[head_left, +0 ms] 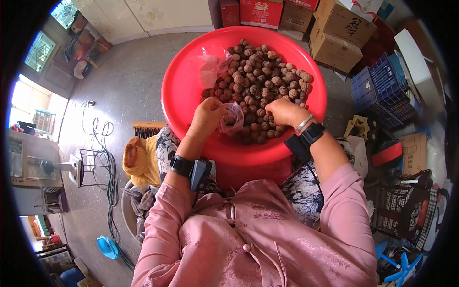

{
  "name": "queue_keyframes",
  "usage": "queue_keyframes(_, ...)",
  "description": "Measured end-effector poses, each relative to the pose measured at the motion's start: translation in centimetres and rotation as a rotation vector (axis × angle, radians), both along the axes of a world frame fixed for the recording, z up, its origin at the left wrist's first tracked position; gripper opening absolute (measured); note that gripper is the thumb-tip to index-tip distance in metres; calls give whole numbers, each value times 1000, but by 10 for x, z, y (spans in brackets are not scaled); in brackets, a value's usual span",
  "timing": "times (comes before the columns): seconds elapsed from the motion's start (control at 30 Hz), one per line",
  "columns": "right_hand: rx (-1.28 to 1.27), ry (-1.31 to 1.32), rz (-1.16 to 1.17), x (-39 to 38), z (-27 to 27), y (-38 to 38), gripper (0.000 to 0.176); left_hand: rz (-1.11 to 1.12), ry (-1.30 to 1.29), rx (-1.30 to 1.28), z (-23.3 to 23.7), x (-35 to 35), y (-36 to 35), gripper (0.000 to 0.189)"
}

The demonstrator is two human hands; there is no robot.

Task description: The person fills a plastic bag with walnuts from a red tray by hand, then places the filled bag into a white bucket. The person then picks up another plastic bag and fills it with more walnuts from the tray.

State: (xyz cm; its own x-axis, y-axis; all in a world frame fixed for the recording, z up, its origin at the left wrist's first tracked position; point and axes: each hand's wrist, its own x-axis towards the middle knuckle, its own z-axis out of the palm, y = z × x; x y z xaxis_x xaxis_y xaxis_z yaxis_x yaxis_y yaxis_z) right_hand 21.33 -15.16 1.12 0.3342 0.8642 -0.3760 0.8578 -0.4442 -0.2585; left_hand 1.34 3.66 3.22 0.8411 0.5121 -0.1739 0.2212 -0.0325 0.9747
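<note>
A wide red plastic basin rests in front of my lap with a heap of brown walnuts in its middle and right. My left hand pinches the rim of a small clear plastic bag over the near part of the heap. Something brown shows through the bag, perhaps walnuts inside or behind it. My right hand is down at the walnuts with curled fingers; whatever lies under the fingertips is hidden. Another clear plastic bag lies at the left of the heap.
Cardboard boxes and a blue crate stand at the right. A cable runs along the floor at the left, near a fan. A yellow cloth and a brush are beside my left leg.
</note>
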Motion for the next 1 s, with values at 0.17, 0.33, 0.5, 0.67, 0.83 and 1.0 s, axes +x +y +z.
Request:
queue_keyframes(0.17,-3,-31,10,-2,-5,0,22,-1,2,-13,1,0,-1,12)
queue_keyframes(0.33,13,50,-25,-8,7,5,20,8,17,-7,1,1,-1,11)
queue_keyframes(0.5,-277,-2,121,-14,-1,6,26,12,18,-12,-2,2,0,10)
queue_keyframes(0.67,-332,34,110,-15,-3,5,23,10,38,11,-3,1,1,10)
queue_keyframes(0.83,-346,119,213,-20,-4,7,22,-3,25,-12,-2,1,2,11)
queue_keyframes(1.0,-346,96,182,-21,-4,5,23,-12,23,-20,-1,0,1,13)
